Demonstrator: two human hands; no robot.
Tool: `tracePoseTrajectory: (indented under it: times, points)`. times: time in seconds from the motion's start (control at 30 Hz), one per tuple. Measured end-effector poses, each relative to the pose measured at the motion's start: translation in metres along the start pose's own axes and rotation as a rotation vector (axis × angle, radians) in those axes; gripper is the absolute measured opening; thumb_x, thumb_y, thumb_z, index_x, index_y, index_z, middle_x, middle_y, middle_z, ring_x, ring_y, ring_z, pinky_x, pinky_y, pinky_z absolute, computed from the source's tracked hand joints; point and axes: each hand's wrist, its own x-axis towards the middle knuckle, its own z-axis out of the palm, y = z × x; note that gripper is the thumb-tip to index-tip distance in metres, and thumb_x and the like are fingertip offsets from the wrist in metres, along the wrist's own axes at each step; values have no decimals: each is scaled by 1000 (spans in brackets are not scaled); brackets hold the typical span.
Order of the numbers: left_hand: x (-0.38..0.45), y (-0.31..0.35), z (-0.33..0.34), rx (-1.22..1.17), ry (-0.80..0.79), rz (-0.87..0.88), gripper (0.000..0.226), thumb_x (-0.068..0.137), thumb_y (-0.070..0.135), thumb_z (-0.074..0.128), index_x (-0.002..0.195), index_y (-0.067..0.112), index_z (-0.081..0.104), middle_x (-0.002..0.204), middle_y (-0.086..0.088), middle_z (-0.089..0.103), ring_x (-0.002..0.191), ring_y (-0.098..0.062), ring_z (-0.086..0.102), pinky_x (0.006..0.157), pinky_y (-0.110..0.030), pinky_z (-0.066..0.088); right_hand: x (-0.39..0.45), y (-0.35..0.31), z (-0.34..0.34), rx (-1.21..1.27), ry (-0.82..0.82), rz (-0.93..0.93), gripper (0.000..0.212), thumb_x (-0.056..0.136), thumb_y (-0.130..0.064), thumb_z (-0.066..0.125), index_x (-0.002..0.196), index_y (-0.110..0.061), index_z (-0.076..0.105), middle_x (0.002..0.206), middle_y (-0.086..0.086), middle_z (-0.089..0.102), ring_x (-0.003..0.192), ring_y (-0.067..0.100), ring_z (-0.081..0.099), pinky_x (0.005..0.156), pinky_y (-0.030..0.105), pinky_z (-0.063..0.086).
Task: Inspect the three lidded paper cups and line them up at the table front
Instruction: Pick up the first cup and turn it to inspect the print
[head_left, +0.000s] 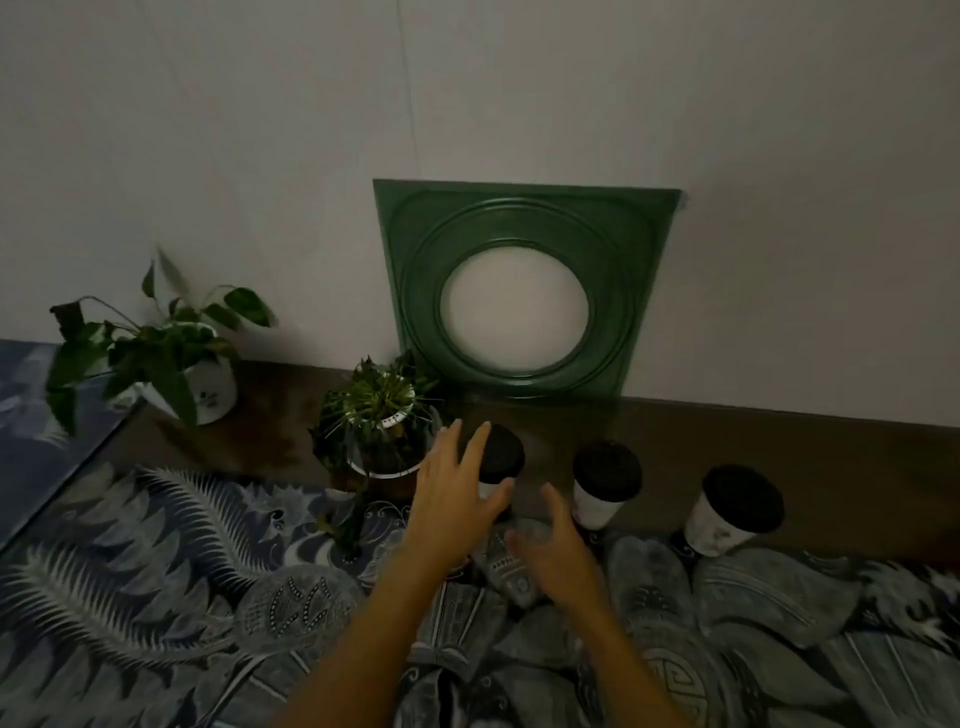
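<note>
Three white paper cups with black lids stand in a row on the brown table past the patterned cloth. My left hand (454, 493) reaches over the left cup (500, 457) with fingers spread and straight, the thumb near its white wall; I cannot tell if it touches. The left hand hides much of that cup's body. My right hand (553, 540) hovers open just in front of it, between the left cup and the middle cup (605, 480). The right cup (735, 509) stands apart, further right.
A small potted plant (382, 431) stands right beside the left cup. A larger potted plant (176, 364) sits at the back left. A green square frame (519, 291) with a round opening leans on the wall. A blue patterned cloth (208, 571) covers the near table.
</note>
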Motion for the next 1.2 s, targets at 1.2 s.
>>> tracePoseTrajectory:
  times: [1.2]
  points:
    - [-20,1,-88,-667,26,-192,39,96,47,35,105,27,68,105,6,68,100,-7,61,86,-30,46,-46,-69,3,-208,-46,-324,82,64,-54,76,138,-37,44,125,-13,47,112,6,51,91,32,51]
